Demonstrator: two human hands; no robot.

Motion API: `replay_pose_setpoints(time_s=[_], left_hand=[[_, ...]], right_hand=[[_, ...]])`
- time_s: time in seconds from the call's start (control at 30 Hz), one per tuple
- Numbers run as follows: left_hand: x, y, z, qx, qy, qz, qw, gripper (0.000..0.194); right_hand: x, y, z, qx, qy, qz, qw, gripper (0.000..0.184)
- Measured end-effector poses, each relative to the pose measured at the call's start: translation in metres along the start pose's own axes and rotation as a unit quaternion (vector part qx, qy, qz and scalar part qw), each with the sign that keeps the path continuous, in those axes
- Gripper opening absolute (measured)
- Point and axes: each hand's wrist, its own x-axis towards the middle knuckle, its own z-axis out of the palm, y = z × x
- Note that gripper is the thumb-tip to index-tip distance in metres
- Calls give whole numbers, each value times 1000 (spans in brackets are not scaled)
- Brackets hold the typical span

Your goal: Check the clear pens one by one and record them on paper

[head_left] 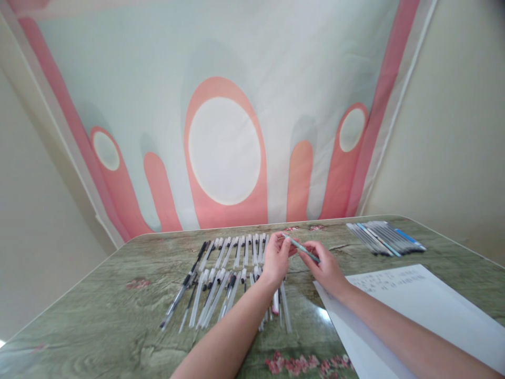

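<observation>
A slim teal pen (303, 248) slants between my two hands above the table. My left hand (276, 257) pinches its upper left end with the fingertips. Closed around the lower right part is my right hand (324, 267). Beneath and left of my left hand lie two rows of clear-barrelled pens and pen parts, an upper row (236, 250) and a lower row (215, 297). Some have black caps or grips, and my left forearm covers part of the lower row. One long black pen (175, 302) lies slanted at the rows' left end.
White paper (410, 316) with handwriting near its top lies under my right forearm. A bundle of grey and blue pens (384, 238) rests at the table's back right. The green wood-patterned table (98, 305) meets a pink and pale green backdrop (224, 210) behind.
</observation>
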Motion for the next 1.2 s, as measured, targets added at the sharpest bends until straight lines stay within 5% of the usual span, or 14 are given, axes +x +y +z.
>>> replay_pose_setpoints(time_s=[0.33,0.57,1.2], left_hand=[[0,-1,-1,-4,0,-3,1000,31],[0,-1,-1,-5,8,-3,1000,29],[-2,6,-1,11,-9,-9,1000,31]], right_hand=[[1,-4,-3,-14,-30,-14,999,29],[-1,0,2,4,9,10,1000,22],[1,-5,-2,8,-57,22,998,30]])
